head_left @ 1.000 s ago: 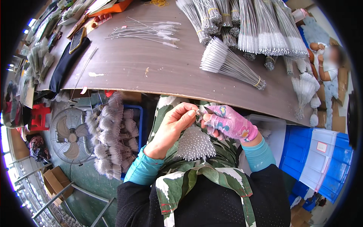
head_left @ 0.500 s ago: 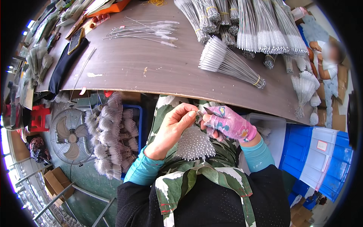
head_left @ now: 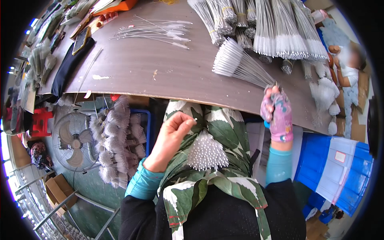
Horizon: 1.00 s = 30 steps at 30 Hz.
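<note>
My bare left hand (head_left: 176,130) is closed in a pinch above my lap. A tiny pale piece (head_left: 195,119) shows at its fingertips; its kind cannot be made out. In my lap lies a bundle of wire brushes (head_left: 208,153), white bristle tips fanned toward me. My right hand (head_left: 277,114), in a pink flowered fingerless glove, is at the table edge with fingers curled. Its fingertips are at the wire end of another brush bundle (head_left: 234,60) lying on the table. A small blue part shows below the right fingers; what they hold is mostly hidden.
Loose thin brushes (head_left: 160,32) lie on the brown table (head_left: 132,72). Several tied brush bundles (head_left: 276,32) are stacked at the far right. A floor fan (head_left: 76,142) and hanging brush bundles (head_left: 116,140) stand left. Blue bins (head_left: 314,160) and a person (head_left: 348,74) are right.
My hands have parted. The right has moved right and away from me to the table's brush bundle; the left has shifted slightly left. The dark-tipped tool at my right fingers no longer shows clearly.
</note>
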Each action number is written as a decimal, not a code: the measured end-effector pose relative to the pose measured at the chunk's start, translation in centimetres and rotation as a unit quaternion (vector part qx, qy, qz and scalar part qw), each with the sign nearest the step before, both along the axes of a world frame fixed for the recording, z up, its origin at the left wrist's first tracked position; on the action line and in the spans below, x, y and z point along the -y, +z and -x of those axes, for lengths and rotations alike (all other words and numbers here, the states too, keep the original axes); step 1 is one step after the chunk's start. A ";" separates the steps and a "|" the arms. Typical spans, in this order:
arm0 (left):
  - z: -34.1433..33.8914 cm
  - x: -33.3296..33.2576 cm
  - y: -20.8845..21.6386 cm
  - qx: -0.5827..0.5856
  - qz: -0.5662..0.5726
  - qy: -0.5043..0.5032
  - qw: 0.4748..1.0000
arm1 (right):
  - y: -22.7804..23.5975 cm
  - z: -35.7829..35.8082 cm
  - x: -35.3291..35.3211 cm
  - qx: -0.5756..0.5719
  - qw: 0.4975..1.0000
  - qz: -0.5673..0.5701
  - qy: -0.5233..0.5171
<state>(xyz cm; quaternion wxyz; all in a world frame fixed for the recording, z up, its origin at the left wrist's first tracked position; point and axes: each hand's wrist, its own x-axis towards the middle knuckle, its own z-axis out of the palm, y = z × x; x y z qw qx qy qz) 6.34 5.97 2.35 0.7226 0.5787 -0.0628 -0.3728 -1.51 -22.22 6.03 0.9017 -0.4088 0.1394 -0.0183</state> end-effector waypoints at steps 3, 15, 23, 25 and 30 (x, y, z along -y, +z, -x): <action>0.3 1.3 2.2 -0.073 0.051 -0.042 0.995 | 2.0 -0.5 -4.2 -0.141 0.970 0.197 -0.001; -0.7 1.4 1.6 -0.139 0.071 -0.085 0.984 | 1.2 -2.5 -8.6 -0.144 0.956 0.226 0.119; -1.7 1.6 0.3 0.045 0.003 -0.085 0.995 | -0.3 -3.8 -9.0 -0.077 0.936 0.334 0.074; -3.3 1.1 0.3 0.179 -0.086 -0.056 0.978 | -1.0 -5.0 -8.4 -0.069 0.933 0.346 0.066; -6.6 0.2 0.9 0.462 -0.217 0.016 0.860 | 1.9 -11.5 -7.4 0.002 0.903 0.427 0.046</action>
